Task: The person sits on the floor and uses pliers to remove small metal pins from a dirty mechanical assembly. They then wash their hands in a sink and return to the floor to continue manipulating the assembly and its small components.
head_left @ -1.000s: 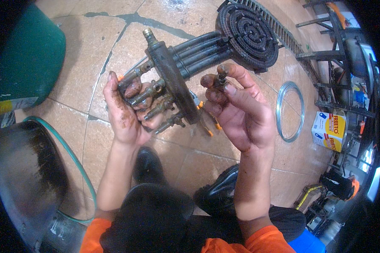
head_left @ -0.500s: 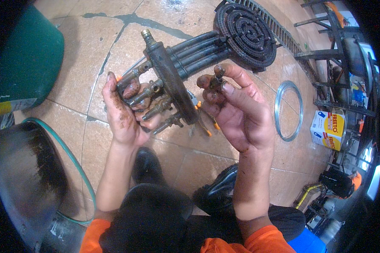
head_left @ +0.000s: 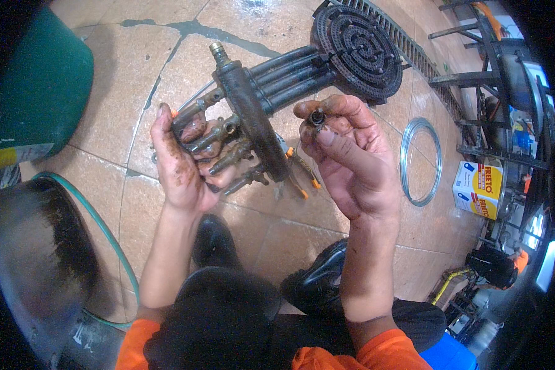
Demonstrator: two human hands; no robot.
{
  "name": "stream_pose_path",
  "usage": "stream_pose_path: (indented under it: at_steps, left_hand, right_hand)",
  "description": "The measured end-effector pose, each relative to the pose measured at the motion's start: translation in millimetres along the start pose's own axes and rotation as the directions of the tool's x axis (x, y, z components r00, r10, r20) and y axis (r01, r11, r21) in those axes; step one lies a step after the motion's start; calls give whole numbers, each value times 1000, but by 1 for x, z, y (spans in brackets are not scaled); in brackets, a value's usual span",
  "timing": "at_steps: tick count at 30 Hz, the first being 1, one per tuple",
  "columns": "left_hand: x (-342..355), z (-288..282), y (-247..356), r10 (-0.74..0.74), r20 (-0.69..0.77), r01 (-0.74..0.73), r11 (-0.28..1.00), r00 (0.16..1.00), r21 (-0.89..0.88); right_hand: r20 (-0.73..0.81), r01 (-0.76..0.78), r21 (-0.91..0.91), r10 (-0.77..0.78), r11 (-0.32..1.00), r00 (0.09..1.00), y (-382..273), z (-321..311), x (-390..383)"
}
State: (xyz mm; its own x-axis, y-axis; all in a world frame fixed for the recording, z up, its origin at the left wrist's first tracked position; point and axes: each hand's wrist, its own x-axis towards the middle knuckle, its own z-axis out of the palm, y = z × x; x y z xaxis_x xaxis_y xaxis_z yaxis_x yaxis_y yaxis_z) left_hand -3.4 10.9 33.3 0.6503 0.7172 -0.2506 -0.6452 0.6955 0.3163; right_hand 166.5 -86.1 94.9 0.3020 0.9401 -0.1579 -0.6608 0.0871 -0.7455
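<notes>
My left hand (head_left: 182,166), dirty with grease, is wrapped round the valves of a dark gas burner manifold (head_left: 251,114) and holds it up off the floor. Several brass-coloured valves (head_left: 208,137) stick out of its side between my fingers, and a threaded brass end (head_left: 217,53) points away from me. To its right, my right hand (head_left: 361,169) pinches a small dark ring-shaped fitting (head_left: 316,117) between thumb and fingertips, its round hole showing. Beyond lies a round black burner (head_left: 359,52) with several parallel pipes (head_left: 296,74); whether they join the manifold I cannot tell.
Orange-handled tools (head_left: 315,184) lie on the tiled floor below the manifold. A wire coil (head_left: 404,163) and a carton (head_left: 478,191) are at right, near metal racks (head_left: 465,80). At left stand a green bin (head_left: 55,80), a green hose (head_left: 108,228) and a blackened pan (head_left: 37,259).
My right hand has turned the small fitting, so its round open end now shows. My left hand and the manifold have barely moved.
</notes>
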Motion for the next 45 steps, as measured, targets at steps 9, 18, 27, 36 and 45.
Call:
stream_pose_path:
  at_steps: [9,18,27,36,45]
  left_hand:
    - [-1,10,1,-47,-77,50,998,996,32]
    - [-2,3,2,-104,-25,98,979,994,-178]
    - [-3,-2,6,-175,76,190,934,982,-302]
    - [-3,1,4,-179,59,188,952,982,-242]
    - [-5,1,3,-178,126,203,952,976,-231]
  right_hand:
    - [-99,34,-135,-48,990,994,-1,7,-1]
    - [-233,22,-527,-169,850,958,3,15,-2]
    - [-239,113,-351,-205,930,949,7,10,-1]
    - [-109,66,20,-64,998,992,5,7,-3]
    - [-127,122,-154,-142,981,982,8,13,-3]
